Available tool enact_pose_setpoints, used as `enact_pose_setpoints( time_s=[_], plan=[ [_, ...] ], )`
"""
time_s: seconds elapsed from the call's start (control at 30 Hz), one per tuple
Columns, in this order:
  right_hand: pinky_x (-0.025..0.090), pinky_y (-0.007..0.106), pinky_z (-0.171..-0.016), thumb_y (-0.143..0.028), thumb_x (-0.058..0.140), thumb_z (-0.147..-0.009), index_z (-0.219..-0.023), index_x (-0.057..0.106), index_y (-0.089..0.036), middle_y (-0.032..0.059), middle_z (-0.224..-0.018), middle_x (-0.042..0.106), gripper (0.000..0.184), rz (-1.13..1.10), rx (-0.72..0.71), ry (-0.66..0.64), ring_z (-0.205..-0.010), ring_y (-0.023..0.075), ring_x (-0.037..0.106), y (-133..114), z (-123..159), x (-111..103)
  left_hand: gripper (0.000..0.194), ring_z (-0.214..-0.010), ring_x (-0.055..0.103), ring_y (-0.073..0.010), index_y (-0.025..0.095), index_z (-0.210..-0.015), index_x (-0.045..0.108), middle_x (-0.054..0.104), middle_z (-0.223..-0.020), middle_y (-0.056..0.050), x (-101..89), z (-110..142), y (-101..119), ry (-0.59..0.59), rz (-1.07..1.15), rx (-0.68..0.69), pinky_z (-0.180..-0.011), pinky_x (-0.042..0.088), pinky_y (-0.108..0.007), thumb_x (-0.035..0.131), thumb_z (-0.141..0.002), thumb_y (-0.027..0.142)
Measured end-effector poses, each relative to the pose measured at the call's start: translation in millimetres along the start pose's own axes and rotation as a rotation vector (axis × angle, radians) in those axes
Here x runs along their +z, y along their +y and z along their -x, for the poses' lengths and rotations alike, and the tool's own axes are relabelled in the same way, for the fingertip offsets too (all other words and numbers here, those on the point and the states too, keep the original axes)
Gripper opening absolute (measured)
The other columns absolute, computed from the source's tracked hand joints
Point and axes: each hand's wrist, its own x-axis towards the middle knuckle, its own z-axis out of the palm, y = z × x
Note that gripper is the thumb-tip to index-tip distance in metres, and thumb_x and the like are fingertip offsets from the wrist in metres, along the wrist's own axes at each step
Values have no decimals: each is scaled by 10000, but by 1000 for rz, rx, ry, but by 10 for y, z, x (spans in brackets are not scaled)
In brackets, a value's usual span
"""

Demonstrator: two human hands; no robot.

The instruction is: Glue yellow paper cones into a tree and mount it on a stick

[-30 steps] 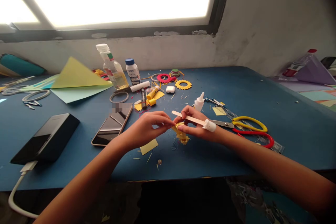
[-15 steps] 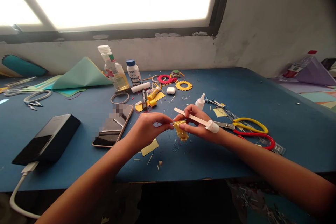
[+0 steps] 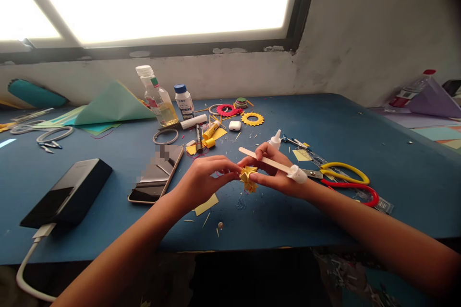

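Observation:
Between my two hands is a small yellow folded-paper piece [image 3: 248, 180] with pointed, star-like edges. My right hand [image 3: 275, 172] grips it between thumb and fingers. Across the same hand lies a wooden stick [image 3: 264, 159], with a white lump [image 3: 297, 174] at its lower right end. My left hand [image 3: 211, 177] reaches in from the left, its thumb and fingertips closed on the left side of the paper piece. A yellow paper scrap [image 3: 206, 204] and a small round bead [image 3: 220, 225] lie on the table below.
Scissors [image 3: 345, 180] and a white glue bottle [image 3: 275, 139] lie right of my hands. To the left are a phone [image 3: 158, 177] and a black power bank [image 3: 68, 192] with a cable. Behind stand bottles [image 3: 162, 105], beside yellow [image 3: 252, 119] and red [image 3: 224, 111] toothed paper rings.
The yellow paper piece has turned, so its star-shaped side now faces me. My left fingers have shifted slightly right, closer against it. The stick in my right hand has tilted a little.

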Motion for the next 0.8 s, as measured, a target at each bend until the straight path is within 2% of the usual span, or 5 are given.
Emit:
enact_pose_setpoints(
  time_s=[0.23,0.4,0.57,0.7,0.8],
  plan=[
    [533,333,-815,-193,713,-786,-888,379,-224,45,-1052,671,351,-251,99,-36,-963,162,661,18,-24,19,35,-644,603,-94,141,-769,674,676,-714,-9,-1,-26,16,-50,33,-119,-609,491,-178,652,-796,133],
    [540,349,-812,-234,748,-757,-885,392,-221,42,-1038,672,379,-260,114,-34,-962,178,664,14,-24,34,74,-660,587,-100,153,-805,690,667,-745,-19,-1,-24,-4,-83,48,-91,-609,481,-191,621,-828,166],
    [545,351,-796,-295,774,-734,-890,416,-219,60,-1061,681,398,-227,89,-15,-947,183,672,17,-35,31,103,-685,602,-115,150,-792,680,682,-774,-38,-18,-25,-16,-62,29,-64,-637,484,-210,597,-841,185],
    [528,339,-782,-395,722,-779,-925,475,-206,88,-1053,698,344,-135,10,120,-927,186,674,54,-71,-11,112,-693,597,-118,154,-786,661,680,-780,-35,-55,-41,-26,-73,-10,-88,-645,487,-218,572,-845,188],
    [510,314,-734,-422,650,-838,-935,538,-189,88,-995,718,277,-29,-35,251,-864,173,680,99,-98,-72,92,-721,605,-122,154,-803,649,673,-791,-32,-102,-51,-47,-76,14,-183,-659,502,-223,571,-833,191]
  ],
)
